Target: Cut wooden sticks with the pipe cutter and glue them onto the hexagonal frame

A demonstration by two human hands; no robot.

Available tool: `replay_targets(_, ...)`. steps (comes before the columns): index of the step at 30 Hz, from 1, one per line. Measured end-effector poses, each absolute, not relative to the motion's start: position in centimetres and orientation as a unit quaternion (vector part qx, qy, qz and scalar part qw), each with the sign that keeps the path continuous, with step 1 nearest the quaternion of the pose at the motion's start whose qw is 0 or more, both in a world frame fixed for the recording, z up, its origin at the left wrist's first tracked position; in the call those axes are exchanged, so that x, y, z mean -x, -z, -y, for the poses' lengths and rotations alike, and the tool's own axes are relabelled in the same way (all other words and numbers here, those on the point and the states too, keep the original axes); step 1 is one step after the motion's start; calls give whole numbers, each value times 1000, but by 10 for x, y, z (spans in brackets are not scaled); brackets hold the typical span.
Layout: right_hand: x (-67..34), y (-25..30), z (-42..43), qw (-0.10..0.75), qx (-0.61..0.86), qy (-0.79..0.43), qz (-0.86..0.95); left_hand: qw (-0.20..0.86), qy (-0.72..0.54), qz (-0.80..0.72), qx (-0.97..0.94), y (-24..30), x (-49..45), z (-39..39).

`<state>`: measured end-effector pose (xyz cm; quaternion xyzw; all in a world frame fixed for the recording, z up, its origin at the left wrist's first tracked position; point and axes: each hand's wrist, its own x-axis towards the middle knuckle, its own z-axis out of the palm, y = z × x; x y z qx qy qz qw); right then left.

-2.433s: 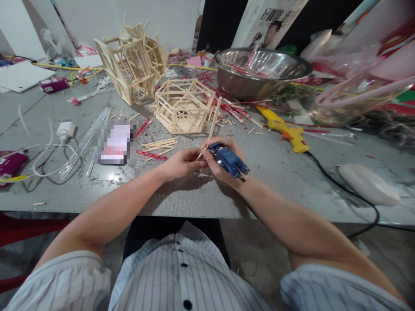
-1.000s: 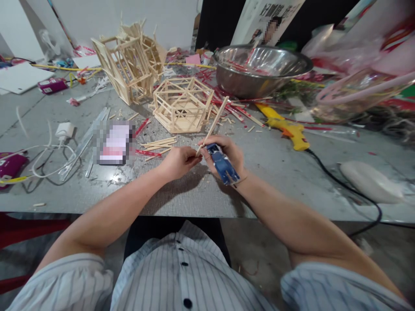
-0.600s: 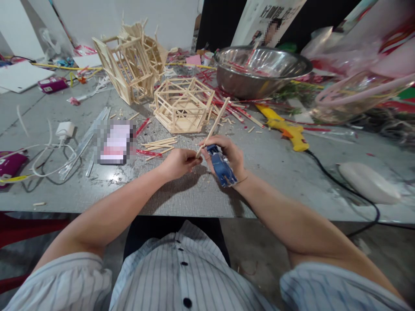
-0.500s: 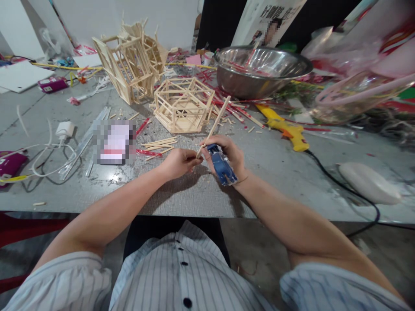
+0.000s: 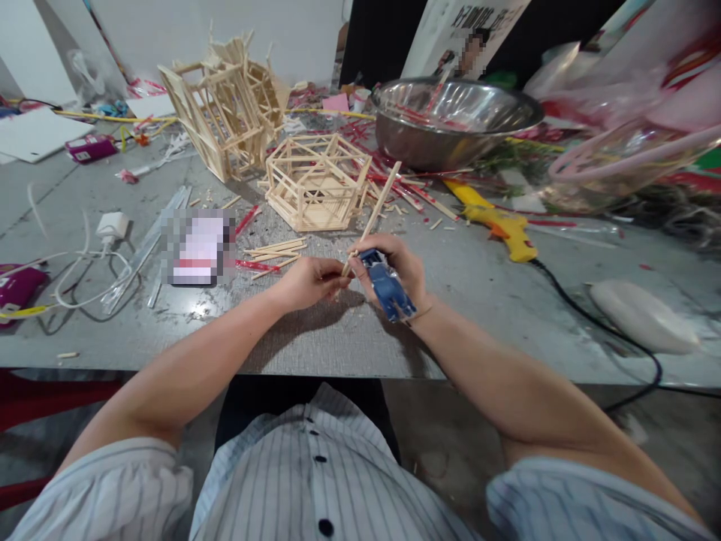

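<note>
My left hand [image 5: 307, 282] pinches the near end of a long wooden stick [image 5: 376, 208] that slants up and away to the right. My right hand [image 5: 397, 274] is closed round blue-handled cutters [image 5: 387, 286], their head set against the stick close to my left fingertips. Both hands hover just above the grey table [image 5: 338, 342] near its front edge. A small pile of loose wooden sticks [image 5: 277, 252] lies just left of my hands.
A hexagonal stick frame [image 5: 312, 184] and a taller stick house [image 5: 222, 105] stand behind my hands. A steel bowl [image 5: 451, 124], a yellow glue gun [image 5: 496, 222] with black cord, a phone [image 5: 194, 248], a white charger [image 5: 113, 225] and a pink basket [image 5: 625, 165] surround them.
The cutters' handles have swung from lying flat toward the right to more upright in my right hand. The stick tilted more to the right. Both hands stayed in place.
</note>
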<state>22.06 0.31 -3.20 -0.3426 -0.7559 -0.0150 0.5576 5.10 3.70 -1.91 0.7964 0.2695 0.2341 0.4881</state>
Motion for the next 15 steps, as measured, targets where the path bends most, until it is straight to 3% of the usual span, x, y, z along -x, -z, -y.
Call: replay_targets(15,-223,34,-7,559,317,23,766,364,-233,-310,-847,12,-50,-31)
